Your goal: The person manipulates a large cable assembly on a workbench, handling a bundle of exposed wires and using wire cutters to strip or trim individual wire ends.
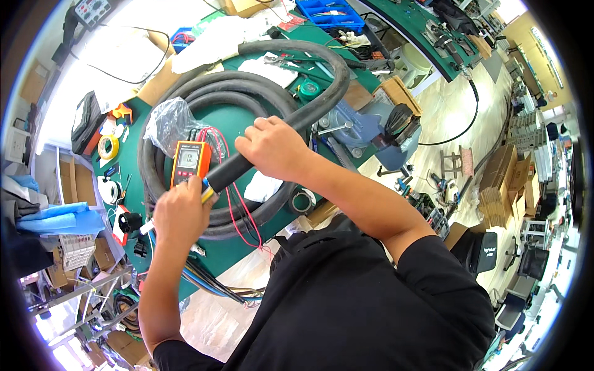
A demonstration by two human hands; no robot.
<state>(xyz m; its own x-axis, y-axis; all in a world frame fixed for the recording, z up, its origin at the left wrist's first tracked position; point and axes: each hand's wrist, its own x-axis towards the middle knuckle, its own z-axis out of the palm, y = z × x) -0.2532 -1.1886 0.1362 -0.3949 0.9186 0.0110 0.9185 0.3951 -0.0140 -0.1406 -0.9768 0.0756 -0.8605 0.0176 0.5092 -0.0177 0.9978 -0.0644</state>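
Observation:
A thick black cable (230, 172) runs slantwise across the bench, its far part looping back into a coil (241, 83). My right hand (272, 148) is wrapped round it, a little way from its cut end. Where the sheath stops, coloured inner wires show, yellow among them, and my left hand (181, 209) is closed on these wires. A white piece (147, 227) sticks out on the other side of that hand. Just beyond my left fingers, an orange multimeter (189, 162) lies inside the coil with red and black test leads (230, 204) trailing toward me. Crumpled clear plastic (170, 127) rests beside it.
The green bench (229, 127) holds yellow tape (108, 146), a green tape measure (309, 89), pliers (281, 62) and a black ring (301, 201). A blue parts tray (331, 13) stands at the back. A blue vise (352, 123) is to the right. Loose wires (210, 281) hang off the near edge.

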